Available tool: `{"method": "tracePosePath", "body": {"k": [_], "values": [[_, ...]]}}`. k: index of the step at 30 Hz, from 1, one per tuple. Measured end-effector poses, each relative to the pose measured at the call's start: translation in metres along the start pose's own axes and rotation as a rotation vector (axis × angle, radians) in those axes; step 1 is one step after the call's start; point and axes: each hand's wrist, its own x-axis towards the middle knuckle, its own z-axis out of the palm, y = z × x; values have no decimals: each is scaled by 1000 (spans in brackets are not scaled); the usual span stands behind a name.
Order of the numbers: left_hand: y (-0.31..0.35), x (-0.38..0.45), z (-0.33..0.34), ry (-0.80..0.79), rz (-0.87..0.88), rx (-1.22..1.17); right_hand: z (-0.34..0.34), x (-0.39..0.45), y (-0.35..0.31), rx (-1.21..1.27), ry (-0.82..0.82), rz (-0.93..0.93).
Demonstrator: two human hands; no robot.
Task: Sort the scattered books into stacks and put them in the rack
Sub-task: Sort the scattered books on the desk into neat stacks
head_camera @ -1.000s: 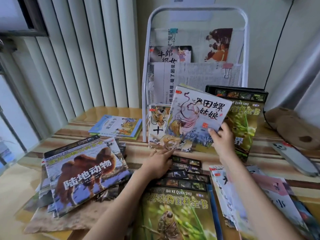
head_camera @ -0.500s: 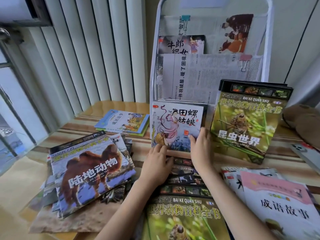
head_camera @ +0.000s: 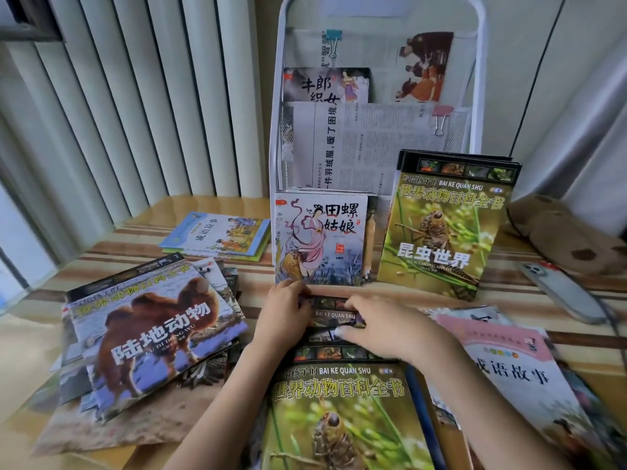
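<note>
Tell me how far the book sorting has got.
Partly done. The fairy-tale book and one insect book stand at the white rack. Both hands, left and right, rest on the centre pile. The camel pile and pink-book pile remain.

Rack (head_camera: 479, 83): white painted metal, mesh pockets. Book covers (head_camera: 159, 334): glossy paper. Table (head_camera: 261, 293): shiny striped wood-look surface. Newspaper (head_camera: 369, 147): matt paper.

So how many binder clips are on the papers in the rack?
2: a teal binder clip on the top paper, a pink binder clip on the newspaper below. Others may be hidden behind the books.
</note>
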Motion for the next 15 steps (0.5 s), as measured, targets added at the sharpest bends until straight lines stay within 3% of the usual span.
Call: {"method": "tracePosePath", "body": {"k": [3,7,10,12,15], "values": [[7,-7,-10,102,-16,-20,42,-29,-11,3,-195,-5],[12,-29,-27,266,-78,-113,66,-26,-8,107,136,-47],[8,-59,-37,227,-211,-247,67,-15,-1,138,225,-69],[6,-77,-44,132,-359,-449,67,-11,0,139,216,-67],[12,-92,-58,84,-564,-983,69,-11,2,144,247,-56]]}}
